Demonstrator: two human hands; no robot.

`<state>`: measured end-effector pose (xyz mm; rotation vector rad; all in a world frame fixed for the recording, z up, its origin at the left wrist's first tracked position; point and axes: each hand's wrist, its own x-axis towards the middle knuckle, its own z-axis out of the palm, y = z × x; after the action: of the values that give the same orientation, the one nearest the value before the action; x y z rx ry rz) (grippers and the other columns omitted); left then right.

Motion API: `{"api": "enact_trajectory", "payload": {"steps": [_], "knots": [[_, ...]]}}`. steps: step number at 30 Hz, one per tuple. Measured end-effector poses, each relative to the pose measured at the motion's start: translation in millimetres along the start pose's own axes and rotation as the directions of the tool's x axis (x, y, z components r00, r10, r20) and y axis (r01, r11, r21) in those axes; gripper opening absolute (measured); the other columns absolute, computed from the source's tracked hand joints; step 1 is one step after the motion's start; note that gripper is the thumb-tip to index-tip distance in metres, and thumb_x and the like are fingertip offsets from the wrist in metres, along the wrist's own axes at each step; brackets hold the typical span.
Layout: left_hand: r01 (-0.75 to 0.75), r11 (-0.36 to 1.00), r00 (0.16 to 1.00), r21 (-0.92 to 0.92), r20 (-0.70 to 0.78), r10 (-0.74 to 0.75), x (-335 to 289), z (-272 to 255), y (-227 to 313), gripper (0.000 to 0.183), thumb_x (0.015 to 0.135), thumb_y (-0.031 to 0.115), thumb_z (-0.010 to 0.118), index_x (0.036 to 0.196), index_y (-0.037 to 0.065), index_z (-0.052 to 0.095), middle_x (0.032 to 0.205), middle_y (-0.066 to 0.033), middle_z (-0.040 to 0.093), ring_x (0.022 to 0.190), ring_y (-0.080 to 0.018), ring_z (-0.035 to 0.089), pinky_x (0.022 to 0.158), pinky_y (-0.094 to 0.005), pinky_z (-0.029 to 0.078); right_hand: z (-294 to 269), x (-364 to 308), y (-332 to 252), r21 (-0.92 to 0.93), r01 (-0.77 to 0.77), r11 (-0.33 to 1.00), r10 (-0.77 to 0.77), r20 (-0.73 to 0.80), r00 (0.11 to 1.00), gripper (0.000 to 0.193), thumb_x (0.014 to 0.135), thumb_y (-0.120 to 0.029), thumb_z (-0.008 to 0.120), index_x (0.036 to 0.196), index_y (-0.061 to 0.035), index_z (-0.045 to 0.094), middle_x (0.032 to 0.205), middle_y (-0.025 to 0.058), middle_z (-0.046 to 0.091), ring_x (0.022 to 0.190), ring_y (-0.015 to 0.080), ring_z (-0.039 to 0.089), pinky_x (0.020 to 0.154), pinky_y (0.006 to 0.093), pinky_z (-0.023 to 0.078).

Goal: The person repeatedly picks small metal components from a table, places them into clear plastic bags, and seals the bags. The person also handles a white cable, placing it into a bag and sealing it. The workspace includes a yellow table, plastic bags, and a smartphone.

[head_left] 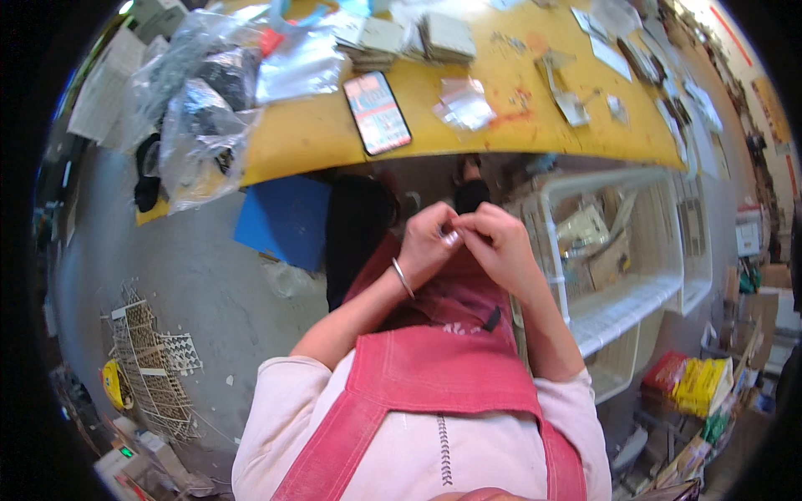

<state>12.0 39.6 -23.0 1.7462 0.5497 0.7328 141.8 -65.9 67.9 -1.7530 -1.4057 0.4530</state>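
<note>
My left hand and my right hand meet in front of my red apron, fingertips pinched together. A small shiny, pale bit shows at the left fingers, too small to name. Both hands are closed, short of the near edge of the yellow table. On that table, nearest the hands, lie a phone with a lit screen and a few small clear plastic bags. Behind them stand stacks of flat greyish pieces.
Clear plastic bags hang over the table's left end. A blue box stands below it. At right is a white plastic crate with scraps inside. A lattice-like rack lies on the floor at left. Yellow packages sit at lower right.
</note>
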Motion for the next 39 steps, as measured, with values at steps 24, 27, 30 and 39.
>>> {"api": "enact_trajectory", "payload": {"steps": [24,27,30,39], "knots": [[-0.088,0.996,0.995,0.011,-0.054,0.088,-34.1,-3.5,6.4,0.018,0.089,0.004,0.075,0.104,0.003,0.064,0.093,-0.0127,0.068,0.085,-0.027,0.068,0.078,-0.0366,0.055,49.9,-53.6,6.6,0.149,-0.065,0.987,0.095,-0.197,0.976,0.01,0.1,0.0,0.066,0.108,0.002,0.071,0.094,0.0141,0.073,0.082,0.0253,0.072,0.076,0.0345,0.056],[-0.037,0.999,0.999,-0.011,-0.022,0.037,-35.8,-3.2,15.2,0.027,0.091,0.011,0.078,0.112,0.004,0.063,0.094,-0.0147,0.067,0.085,-0.0297,0.069,0.077,-0.0374,0.056,40.6,-53.4,3.8,0.315,-0.167,0.934,0.24,-0.209,0.948,0.008,0.104,-0.001,0.062,0.108,0.0013,0.069,0.089,0.0079,0.07,0.075,0.0157,0.065,0.07,0.0296,0.052],[0.041,0.992,0.996,-0.121,0.078,-0.032,-34.0,-2.5,13.4,0.041,0.095,0.014,0.08,0.128,0.005,0.058,0.103,-0.0066,0.068,0.091,-0.0152,0.068,0.08,-0.0322,0.055,29.9,-54.0,10.5,0.492,-0.155,0.856,0.299,-0.227,0.927,0.01,0.109,-0.003,0.058,0.111,-0.0006,0.067,0.089,0.0013,0.067,0.072,0.0061,0.059,0.065,0.0238,0.048],[0.413,0.605,0.911,-0.681,0.324,-0.257,-23.2,-11.2,15.0,0.03,0.108,0.018,0.068,0.132,0.002,0.062,0.115,-0.0066,0.073,0.101,-0.0123,0.068,0.093,-0.0288,0.055,5.8,-47.4,17.2,0.669,-0.165,0.724,0.392,-0.203,0.897,0.012,0.111,-0.011,0.059,0.112,-0.0019,0.067,0.093,0.0028,0.07,0.074,0.0075,0.062,0.068,0.0226,0.051]]}}
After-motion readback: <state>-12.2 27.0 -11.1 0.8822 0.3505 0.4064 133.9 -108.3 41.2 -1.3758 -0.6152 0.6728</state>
